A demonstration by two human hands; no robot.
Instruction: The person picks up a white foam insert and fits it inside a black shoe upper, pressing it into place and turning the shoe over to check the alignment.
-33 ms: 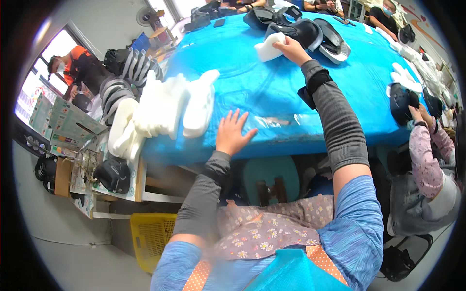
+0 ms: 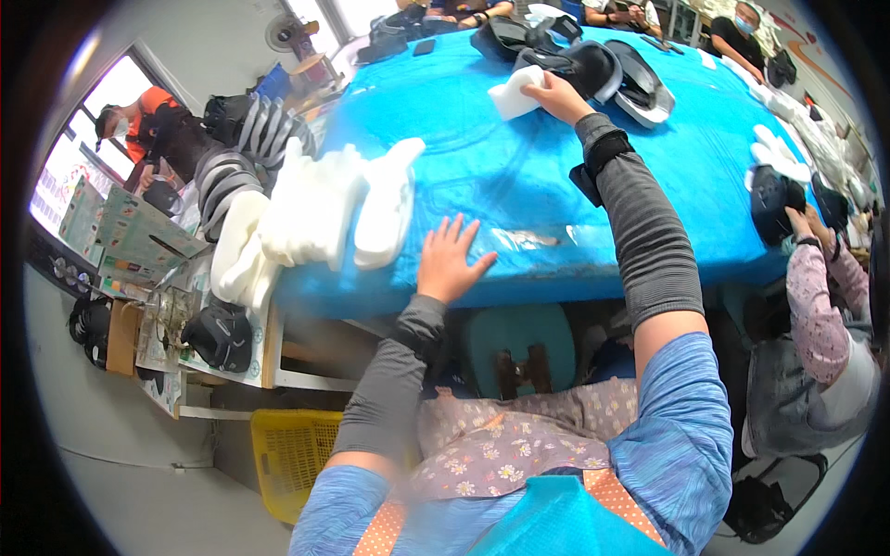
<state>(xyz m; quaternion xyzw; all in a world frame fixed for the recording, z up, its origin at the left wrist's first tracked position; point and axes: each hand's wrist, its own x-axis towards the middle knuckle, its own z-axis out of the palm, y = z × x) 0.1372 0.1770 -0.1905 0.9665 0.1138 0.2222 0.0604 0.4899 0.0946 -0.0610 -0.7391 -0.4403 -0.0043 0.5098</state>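
My right hand [image 2: 559, 100] reaches far over the blue-covered table [image 2: 519, 181], its fingers closed on a white foam pad [image 2: 512, 96]. Just beyond it lie several black cup-shaped pieces [image 2: 582, 69], one of them lined in white [image 2: 642, 85]. My left hand [image 2: 450, 261] rests palm down near the front edge of the table, fingers spread and nothing in them. To its left, white foam pads [image 2: 311, 208] stand in a row, with a separate white pad [image 2: 386, 208] closest to that hand. A clear plastic scrap [image 2: 524, 238] lies to the right of the hand.
Grey curved pieces [image 2: 225, 190] are stacked at the left beside a black cap-shaped piece [image 2: 220, 335]. A yellow basket [image 2: 292, 459] sits below. A co-worker at the right handles a black piece [image 2: 774, 204]; others sit at the far side. A stool [image 2: 519, 338] stands under the table edge.
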